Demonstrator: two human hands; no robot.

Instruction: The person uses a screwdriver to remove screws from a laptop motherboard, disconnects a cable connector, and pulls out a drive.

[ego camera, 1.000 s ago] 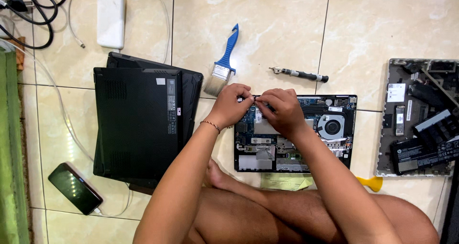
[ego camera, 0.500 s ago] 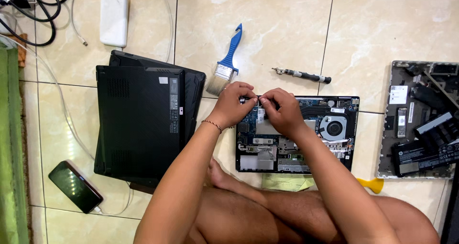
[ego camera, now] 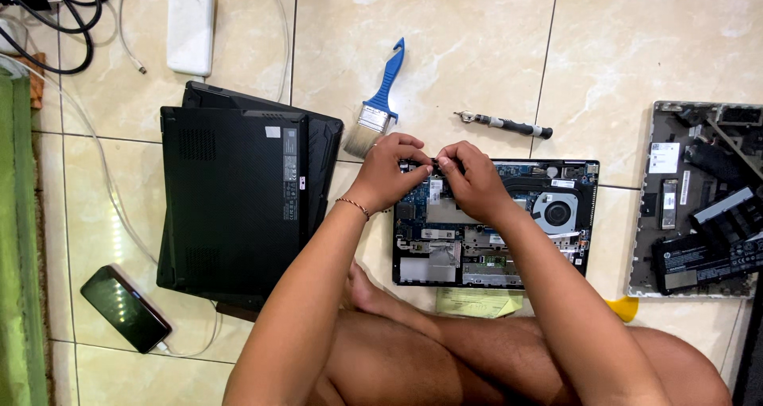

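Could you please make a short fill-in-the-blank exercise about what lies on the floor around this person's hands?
1. Both hands, left hand and right hand, meet at the far edge of the opened ____.
2. The paintbrush has a ____ handle.
3. The screwdriver lies on the tiled ____.
4. The white power bank lies beyond the closed ____ laptops.

Missing words: laptop; blue; floor; black

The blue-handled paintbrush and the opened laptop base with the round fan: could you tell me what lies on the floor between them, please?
In the head view, only bare cream floor tile separates the brush's bristles from the laptop base; the left hand hovers over that stretch.
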